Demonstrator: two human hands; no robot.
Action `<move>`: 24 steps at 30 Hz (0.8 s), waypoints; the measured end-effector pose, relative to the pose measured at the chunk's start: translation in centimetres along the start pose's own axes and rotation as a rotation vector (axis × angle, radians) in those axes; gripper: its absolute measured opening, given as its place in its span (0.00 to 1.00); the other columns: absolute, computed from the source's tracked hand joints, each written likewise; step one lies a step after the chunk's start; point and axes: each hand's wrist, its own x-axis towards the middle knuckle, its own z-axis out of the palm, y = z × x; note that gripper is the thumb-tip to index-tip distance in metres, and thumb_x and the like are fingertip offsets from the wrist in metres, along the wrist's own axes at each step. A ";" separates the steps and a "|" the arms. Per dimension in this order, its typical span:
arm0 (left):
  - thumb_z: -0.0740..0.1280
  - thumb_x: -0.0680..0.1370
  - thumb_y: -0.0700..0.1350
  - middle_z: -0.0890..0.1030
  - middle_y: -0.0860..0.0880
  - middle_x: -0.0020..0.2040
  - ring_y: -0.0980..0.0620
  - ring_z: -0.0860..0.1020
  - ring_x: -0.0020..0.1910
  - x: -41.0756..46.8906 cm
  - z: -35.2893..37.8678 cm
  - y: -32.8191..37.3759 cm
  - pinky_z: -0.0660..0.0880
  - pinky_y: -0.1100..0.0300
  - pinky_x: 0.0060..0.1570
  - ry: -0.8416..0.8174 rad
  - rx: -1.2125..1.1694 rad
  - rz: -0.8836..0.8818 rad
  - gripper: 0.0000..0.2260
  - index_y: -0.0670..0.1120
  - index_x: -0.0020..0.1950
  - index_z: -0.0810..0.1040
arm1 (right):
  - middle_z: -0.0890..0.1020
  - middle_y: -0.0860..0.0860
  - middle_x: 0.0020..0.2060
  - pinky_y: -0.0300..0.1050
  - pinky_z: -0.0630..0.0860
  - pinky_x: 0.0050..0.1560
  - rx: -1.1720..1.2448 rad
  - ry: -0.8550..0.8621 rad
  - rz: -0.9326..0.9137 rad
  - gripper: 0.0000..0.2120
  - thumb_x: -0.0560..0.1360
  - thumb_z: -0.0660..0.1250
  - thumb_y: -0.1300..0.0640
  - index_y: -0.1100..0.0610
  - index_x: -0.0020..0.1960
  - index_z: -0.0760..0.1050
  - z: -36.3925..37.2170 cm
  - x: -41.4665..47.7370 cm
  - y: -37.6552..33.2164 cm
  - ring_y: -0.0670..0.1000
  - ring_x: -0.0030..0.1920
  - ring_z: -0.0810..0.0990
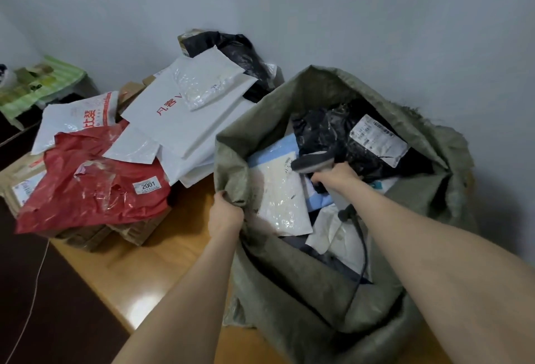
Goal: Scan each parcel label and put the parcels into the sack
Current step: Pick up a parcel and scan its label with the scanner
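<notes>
Pale grey wall fills the upper frame; a wooden tabletop runs along the lower left. A large grey-green woven sack stands open at centre right, reaching the lower edge. Inside it lie several parcels, among them a black plastic parcel with a white printed label facing up and a white bubble mailer. At centre left, unsacked parcels are heaped on the table: a large white mailer with red characters and a crumpled red plastic mailer marked 2001. Left hand grips the sack's left rim, fingers curled over the fabric. Right hand is closed round a grey handheld scanner above the sack's contents, its black cable trailing down
</notes>
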 end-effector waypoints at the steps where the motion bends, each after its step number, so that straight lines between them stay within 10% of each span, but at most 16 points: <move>1: 0.60 0.77 0.41 0.71 0.43 0.68 0.40 0.73 0.63 0.3 -0.5 -0.1 0.74 0.47 0.58 0.032 -0.003 -0.013 0.27 0.53 0.75 0.59 | 0.71 0.59 0.68 0.57 0.66 0.70 0.008 -0.007 0.008 0.38 0.68 0.73 0.45 0.63 0.71 0.67 -0.3 0.0 0.2 0.61 0.67 0.71; 9: 0.59 0.77 0.34 0.66 0.44 0.70 0.42 0.75 0.57 -1.0 -0.9 2.4 0.74 0.52 0.48 0.060 -0.035 0.093 0.32 0.56 0.78 0.55 | 0.79 0.54 0.56 0.46 0.73 0.47 -0.013 0.184 -0.035 0.21 0.71 0.69 0.42 0.57 0.56 0.76 -2.1 -3.5 0.6 0.57 0.51 0.79; 14: 0.69 0.75 0.39 0.64 0.42 0.72 0.41 0.71 0.64 -1.8 -3.3 2.8 0.72 0.53 0.51 -0.090 -0.026 0.059 0.38 0.51 0.79 0.52 | 0.84 0.53 0.41 0.50 0.80 0.51 0.180 0.188 -0.046 0.19 0.70 0.69 0.44 0.59 0.49 0.76 -2.6 -6.0 0.7 0.55 0.44 0.83; 24: 0.70 0.73 0.56 0.70 0.42 0.69 0.41 0.72 0.64 -3.2 -8.4 0.7 0.76 0.47 0.54 -0.164 -0.143 0.037 0.35 0.43 0.74 0.62 | 0.78 0.54 0.29 0.43 0.72 0.32 0.847 -0.159 0.031 0.09 0.73 0.69 0.56 0.61 0.47 0.76 0.1 -11.8 -3.6 0.51 0.28 0.75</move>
